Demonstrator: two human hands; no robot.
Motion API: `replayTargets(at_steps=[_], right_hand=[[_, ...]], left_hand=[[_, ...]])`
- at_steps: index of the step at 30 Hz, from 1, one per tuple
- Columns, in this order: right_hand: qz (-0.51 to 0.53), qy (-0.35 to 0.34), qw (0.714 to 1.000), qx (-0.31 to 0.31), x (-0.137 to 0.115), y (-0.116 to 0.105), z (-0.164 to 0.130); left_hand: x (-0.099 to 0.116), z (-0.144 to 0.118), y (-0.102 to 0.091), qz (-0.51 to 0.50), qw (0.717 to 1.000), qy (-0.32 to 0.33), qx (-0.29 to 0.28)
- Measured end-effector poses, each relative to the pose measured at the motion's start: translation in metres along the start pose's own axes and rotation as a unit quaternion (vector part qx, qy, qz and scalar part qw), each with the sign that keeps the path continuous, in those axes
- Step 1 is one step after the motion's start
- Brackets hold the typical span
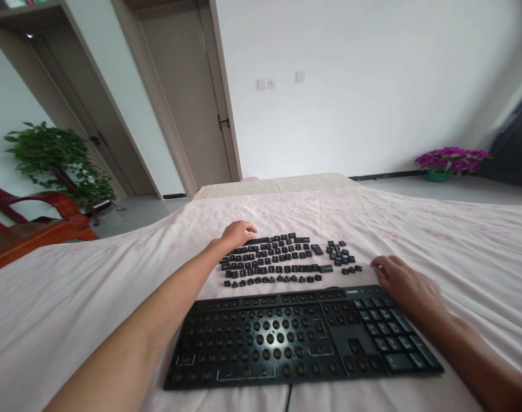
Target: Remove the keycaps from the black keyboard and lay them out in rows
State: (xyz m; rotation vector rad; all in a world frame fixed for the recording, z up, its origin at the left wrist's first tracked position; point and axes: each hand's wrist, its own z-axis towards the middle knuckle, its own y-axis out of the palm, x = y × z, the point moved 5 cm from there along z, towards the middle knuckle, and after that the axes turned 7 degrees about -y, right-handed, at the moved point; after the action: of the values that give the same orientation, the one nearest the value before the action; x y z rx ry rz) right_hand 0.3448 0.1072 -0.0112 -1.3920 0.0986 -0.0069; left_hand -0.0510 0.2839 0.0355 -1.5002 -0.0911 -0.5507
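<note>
A black keyboard (303,337) lies on a pale pink flowered cloth near me, most of its keycaps off; only the number pad at its right still has keys. Beyond it, several loose black keycaps (282,260) are laid out in rows on the cloth. My left hand (237,233) reaches to the far left end of those rows, fingers curled down over the keycaps; whether it grips one is hidden. My right hand (404,283) rests palm down at the keyboard's top right corner, fingertips on the cloth close to the rightmost loose keycaps.
The cloth-covered table (436,240) stretches wide on all sides. A red wooden chair (38,226) and a green potted plant (59,157) stand at the left, doors (187,97) behind, and purple flowers (451,160) on the floor at the far right.
</note>
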Motion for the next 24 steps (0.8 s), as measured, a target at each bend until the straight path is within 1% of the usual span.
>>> replayTargets(at_steps=[5, 7, 9, 12, 15, 17, 19, 21, 24], right_hand=[[-0.006, -0.01, 1.0, 0.016, 0.002, 0.001, 0.001], [-0.004, -0.007, 1.0, 0.017, 0.002, 0.001, 0.0], [0.0, -0.003, 1.0, 0.016, 0.001, 0.0, 0.0], [0.002, 0.008, 1.0, 0.01, -0.002, -0.003, -0.002], [0.008, 0.017, 1.0, 0.008, -0.005, -0.008, -0.004], [0.024, 0.017, 1.0, 0.0, -0.006, -0.014, -0.006], [0.041, 0.019, 0.998, -0.033, -0.005, -0.022, -0.008], [0.069, 0.022, 0.993, -0.092, -0.006, -0.031, -0.01], [0.154, 0.014, 0.97, -0.189, -0.013, -0.041, -0.018]], left_hand=[[0.023, 0.004, 0.008, -0.008, 1.0, 0.013, 0.005], [0.03, 0.002, 0.005, -0.017, 1.0, 0.011, 0.021], [0.036, -0.005, 0.0, -0.029, 0.999, 0.005, 0.039], [0.045, -0.033, -0.011, -0.054, 0.997, 0.005, 0.056], [0.044, -0.079, -0.024, -0.076, 0.995, 0.017, 0.064], [0.032, -0.114, -0.033, -0.101, 0.992, 0.015, 0.081], [0.008, -0.146, -0.039, -0.113, 0.988, -0.024, 0.103], [-0.021, -0.173, -0.039, -0.109, 0.984, -0.069, 0.124], [-0.061, -0.205, -0.026, -0.137, 0.974, -0.139, 0.115]])
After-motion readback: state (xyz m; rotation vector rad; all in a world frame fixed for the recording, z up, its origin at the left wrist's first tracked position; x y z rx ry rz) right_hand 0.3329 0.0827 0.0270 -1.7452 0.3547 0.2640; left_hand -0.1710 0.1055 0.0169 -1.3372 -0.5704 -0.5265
